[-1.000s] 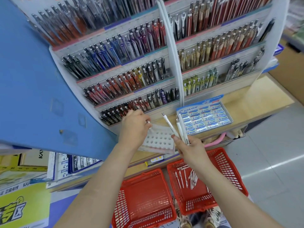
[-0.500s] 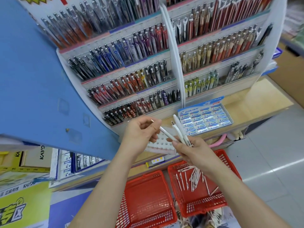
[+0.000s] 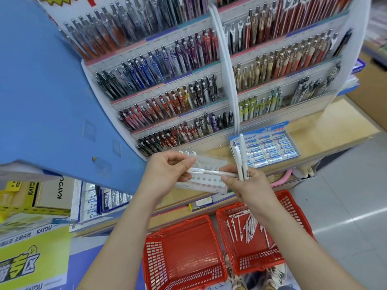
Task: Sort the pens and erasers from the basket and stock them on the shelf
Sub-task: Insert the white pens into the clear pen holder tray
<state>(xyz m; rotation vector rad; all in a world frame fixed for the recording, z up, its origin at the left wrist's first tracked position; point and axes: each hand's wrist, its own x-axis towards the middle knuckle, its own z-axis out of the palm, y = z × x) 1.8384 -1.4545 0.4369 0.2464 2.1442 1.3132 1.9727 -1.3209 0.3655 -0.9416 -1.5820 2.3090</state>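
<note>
View from the head camera, looking down at both hands in front of a pen display. A horizontal pen (image 3: 211,172) is held between the two hands: a slim white barrel with a translucent, clear-looking section at its left end. The left hand (image 3: 167,173) is curled round that left end, the fingertips pinching the barrel. The right hand (image 3: 250,188) is closed on the opposite end, and in the same grip two upright pens (image 3: 239,155) are clamped; these are likewise white and slender, rising above the knuckles with one tip higher than the other. Whether the caps are on cannot be told.

Directly behind both hands a perforated tray (image 3: 206,181) is seen, pale and dotted with rows of round holes. Beyond the right hand, on the counter (image 3: 326,130), an eraser box (image 3: 272,147) is set, filled with blue-and-white sleeved erasers in neat rows. Above the hands the display rack (image 3: 167,95) is stocked in tiers with dark, blue, purple and red pens.

Below the right wrist a right basket (image 3: 257,264) of red plastic is placed on the floor; loose pens (image 3: 249,225), white and thin, are scattered in it. Below the left forearm stands a left basket (image 3: 182,275), also red, beside the first.
</note>
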